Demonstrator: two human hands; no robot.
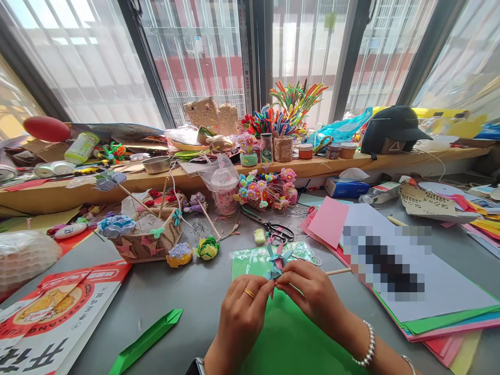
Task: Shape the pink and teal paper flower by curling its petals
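My left hand (240, 312) and my right hand (310, 291) meet over a green paper sheet (289, 333) near the table's front edge. Both pinch a small teal folded paper flower (278, 262) between their fingertips. A thin wooden stick (338, 271) pokes out to the right from behind my right hand. A gold ring sits on my left hand and a bead bracelet on my right wrist.
Scissors (278, 229) lie just beyond the flower. A woven basket (146, 239) with paper flowers stands at the left, a folded green strip (146, 341) lies front left, and a stack of coloured paper (422, 291) fills the right. The window ledge (351, 166) is crowded with craft items.
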